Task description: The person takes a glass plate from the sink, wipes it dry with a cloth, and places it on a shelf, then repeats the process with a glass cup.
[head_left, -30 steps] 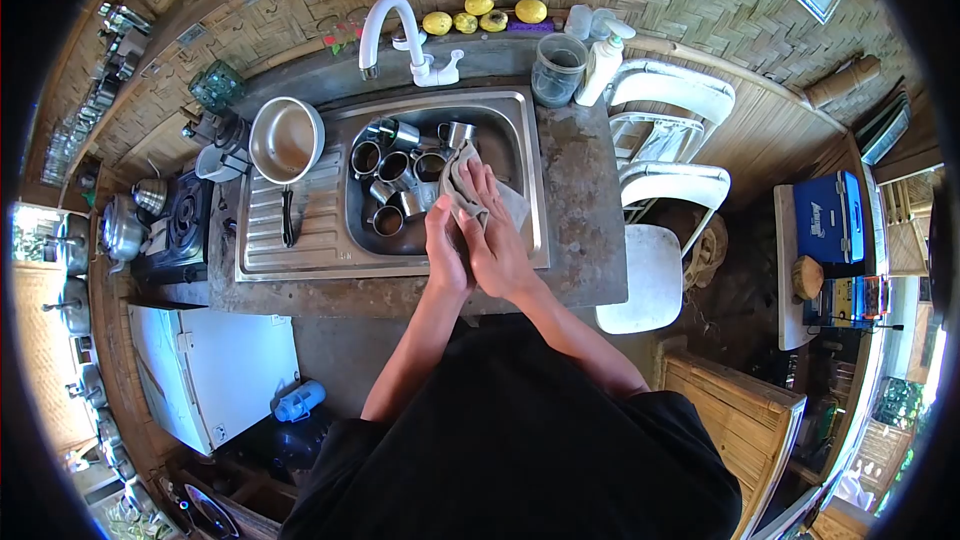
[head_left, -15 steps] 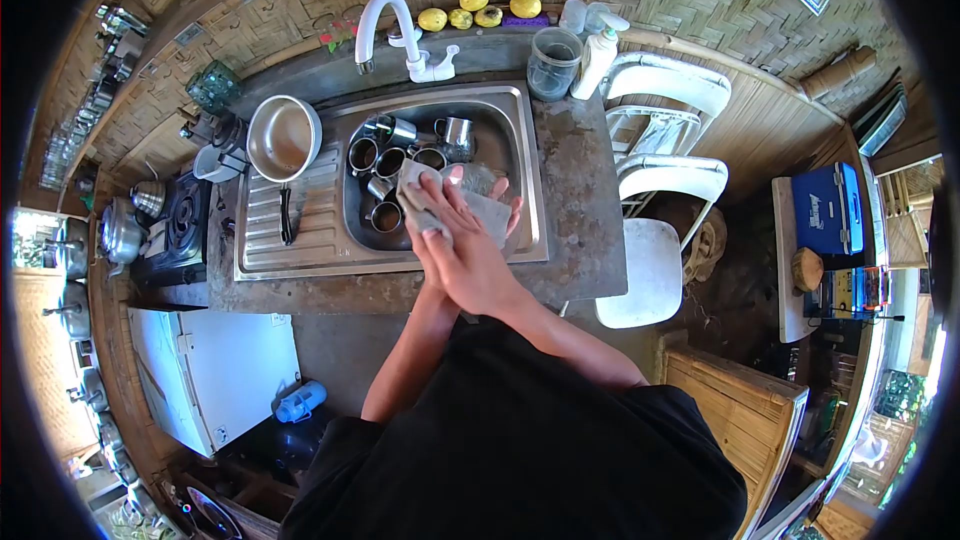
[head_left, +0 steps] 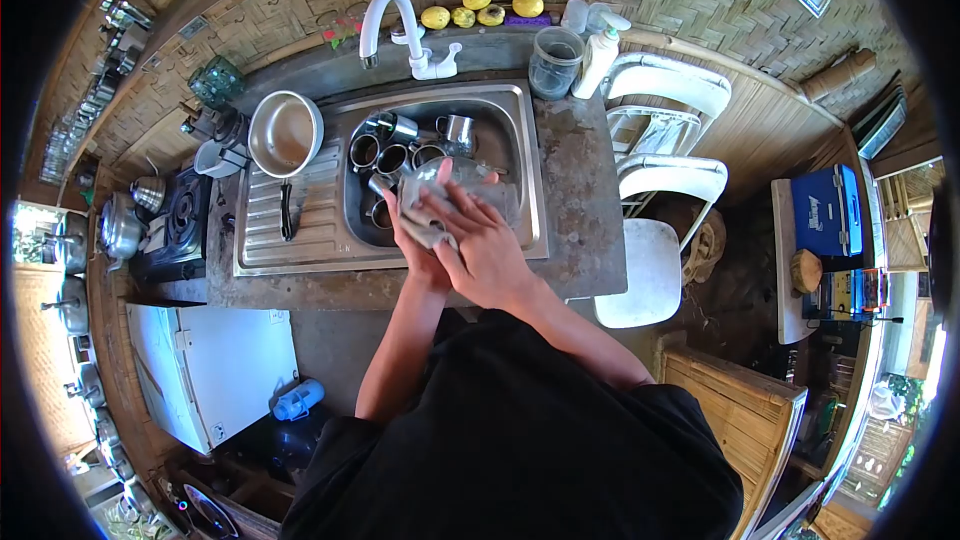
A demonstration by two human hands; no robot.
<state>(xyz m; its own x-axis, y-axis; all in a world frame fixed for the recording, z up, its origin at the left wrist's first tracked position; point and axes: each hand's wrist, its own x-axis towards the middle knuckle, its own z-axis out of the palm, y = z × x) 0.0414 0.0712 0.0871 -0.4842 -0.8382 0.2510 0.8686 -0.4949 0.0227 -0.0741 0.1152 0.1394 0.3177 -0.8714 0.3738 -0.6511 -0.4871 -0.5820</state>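
A thin greyish cloth (head_left: 425, 230) is pressed between my two hands above the front of the steel sink basin (head_left: 525, 180). My left hand (head_left: 418, 248) lies underneath, mostly covered by the cloth, with fingertips showing at its top edge. My right hand (head_left: 485, 252) rests on top of the cloth, its fingers pointing up and to the left. Beyond my hands, several metal mugs (head_left: 392, 158) lie in the basin, and another mug (head_left: 457, 132) stands near its back.
A pan (head_left: 285, 134) with a black handle sits on the drainboard (head_left: 305, 230). Behind the basin rises a white faucet (head_left: 385, 15). A clear container (head_left: 555, 65) and pump bottle (head_left: 598, 58) stand at the right, beside white folding chairs (head_left: 670, 180).
My right hand has shifted slightly right and my left hand slightly left. The cloth is more bunched between them, and its right part hangs differently.
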